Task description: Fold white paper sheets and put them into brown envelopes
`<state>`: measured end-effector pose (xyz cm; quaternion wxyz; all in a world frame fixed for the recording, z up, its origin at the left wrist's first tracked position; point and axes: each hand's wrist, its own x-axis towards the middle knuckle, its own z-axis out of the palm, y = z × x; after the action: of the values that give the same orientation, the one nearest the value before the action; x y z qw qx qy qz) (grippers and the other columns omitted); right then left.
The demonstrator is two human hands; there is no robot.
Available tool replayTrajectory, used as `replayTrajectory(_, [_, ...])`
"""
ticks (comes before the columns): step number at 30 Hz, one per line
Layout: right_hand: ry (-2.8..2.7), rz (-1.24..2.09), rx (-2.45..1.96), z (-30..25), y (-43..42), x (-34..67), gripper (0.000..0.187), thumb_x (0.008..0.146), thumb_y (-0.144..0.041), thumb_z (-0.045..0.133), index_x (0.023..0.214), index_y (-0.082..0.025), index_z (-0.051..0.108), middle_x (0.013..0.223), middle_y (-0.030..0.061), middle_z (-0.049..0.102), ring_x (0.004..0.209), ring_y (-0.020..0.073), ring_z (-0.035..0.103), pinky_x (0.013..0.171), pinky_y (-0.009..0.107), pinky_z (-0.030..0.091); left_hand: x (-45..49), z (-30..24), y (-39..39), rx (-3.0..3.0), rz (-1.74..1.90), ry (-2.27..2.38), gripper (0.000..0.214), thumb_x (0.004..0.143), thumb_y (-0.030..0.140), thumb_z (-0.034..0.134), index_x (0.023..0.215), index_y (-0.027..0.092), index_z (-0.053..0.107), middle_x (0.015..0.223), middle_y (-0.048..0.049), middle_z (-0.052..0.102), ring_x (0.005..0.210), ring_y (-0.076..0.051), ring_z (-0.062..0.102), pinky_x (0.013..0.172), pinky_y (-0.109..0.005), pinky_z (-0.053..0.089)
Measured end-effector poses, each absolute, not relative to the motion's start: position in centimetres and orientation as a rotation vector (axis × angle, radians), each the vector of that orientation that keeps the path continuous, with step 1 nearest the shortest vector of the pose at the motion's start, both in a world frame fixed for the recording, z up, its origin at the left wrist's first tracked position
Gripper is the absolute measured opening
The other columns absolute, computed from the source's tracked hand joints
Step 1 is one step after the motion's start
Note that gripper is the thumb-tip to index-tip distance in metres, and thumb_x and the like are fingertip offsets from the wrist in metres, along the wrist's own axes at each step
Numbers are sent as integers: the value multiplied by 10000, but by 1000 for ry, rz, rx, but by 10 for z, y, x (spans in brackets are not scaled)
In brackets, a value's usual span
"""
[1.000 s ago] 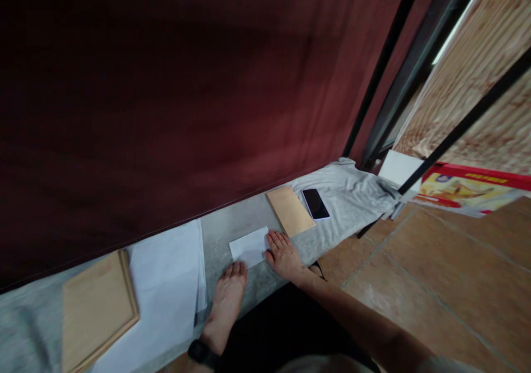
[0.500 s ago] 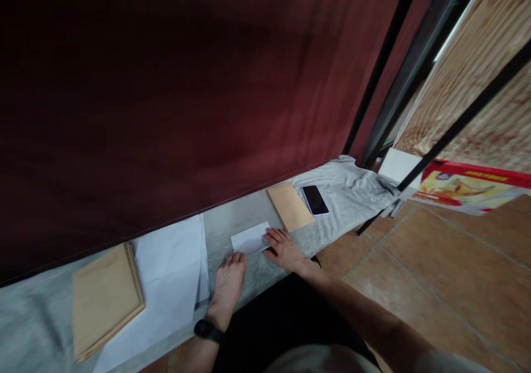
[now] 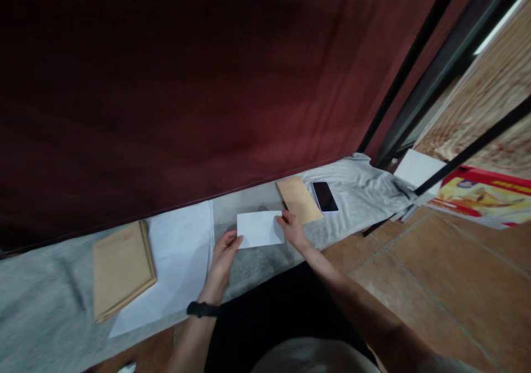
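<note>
A folded white paper (image 3: 260, 229) is lifted a little above the grey cloth-covered surface (image 3: 41, 290). My left hand (image 3: 224, 251) pinches its lower left corner, and a black watch sits on that wrist. My right hand (image 3: 292, 228) grips its right edge. Both hands are closed on the paper.
A brown envelope (image 3: 299, 199) and a black phone (image 3: 324, 196) lie to the right of the paper. White sheets (image 3: 176, 257) and a stack of brown envelopes (image 3: 120, 267) lie to the left. A dark red panel rises behind. Tiled floor and a red-and-yellow printed box (image 3: 481, 196) are at right.
Both hands lay flat on the surface and the paper a second ago. Now they have taken hold of the paper's two ends and raised it off the cloth.
</note>
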<state>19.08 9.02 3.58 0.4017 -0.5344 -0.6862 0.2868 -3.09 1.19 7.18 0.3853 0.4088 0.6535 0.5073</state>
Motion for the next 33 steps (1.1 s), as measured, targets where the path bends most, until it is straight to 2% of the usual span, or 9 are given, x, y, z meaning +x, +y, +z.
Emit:
replayTrajectory(5, [-1753,675,-1453,29,93,181,254,957,-294,440,1039,-173,647,776,23,666,693,179,633,638,265,505,-22,50,10,1004,1207,1702,481,679,593,672,901,168,635,681,0,671,538,-152,614,526,-275,478])
replayTrajectory(9, [-1805,592,-1492,29,80,175,484,941,-238,461,1408,-115,491,1181,165,671,1019,249,660,880,365,528,-20,45,13,1037,1135,1807,372,772,481,613,979,172,624,612,39,628,439,-131,564,463,-246,418])
replayTrajectory(12, [-1974,416,-1475,27,62,169,583,944,-239,493,1507,-122,399,1495,210,469,1321,313,497,1060,468,433,-19,48,13,1114,1058,1900,326,825,364,576,1073,158,625,558,52,603,447,-142,571,471,-239,405])
replayTrajectory(16, [-2248,136,-1407,17,42,163,551,992,-298,494,1515,-142,416,1594,177,355,1447,328,345,1138,508,338,-15,52,12,1240,924,2019,348,891,272,523,1204,141,599,610,24,649,493,-151,598,520,-250,439])
replayTrajectory(19, [-2329,41,-1400,9,34,161,506,1019,-352,486,1491,-171,467,1586,169,374,1444,318,361,1157,506,298,-11,56,10,1330,814,2131,352,913,222,510,1246,140,591,749,-37,710,609,-172,652,613,-278,491])
replayTrajectory(22, [-2349,-19,-1421,6,33,161,507,1030,-377,473,1496,-177,466,1584,174,374,1438,320,374,1156,505,288,-4,60,6,1439,711,2253,358,928,198,482,1259,137,603,974,-135,730,850,-241,693,794,-371,526])
replayTrajectory(25, [-2361,-52,-1420,5,34,161,522,1034,-386,459,1508,-169,452,1587,182,367,1437,329,373,1153,510,283,8,63,4,1573,650,2313,390,945,194,428,1285,139,611,1240,-194,658,1161,-308,616,1021,-473,448])
replayTrajectory(29, [-2391,-63,-1409,5,34,163,514,1032,-338,438,1512,-153,446,1593,181,355,1445,322,361,1157,507,272,23,56,13,2097,449,2149,494,972,222,376,1446,156,498,1543,-144,466,1456,-288,367,1208,-481,257])
replayTrajectory(33, [-2424,-70,-1395,6,34,164,507,1025,-280,421,1516,-154,442,1590,176,363,1449,308,355,1160,498,267,21,41,23,2334,311,2041,547,1020,353,282,1518,157,398,1617,-105,364,1515,-244,268,1247,-485,173])
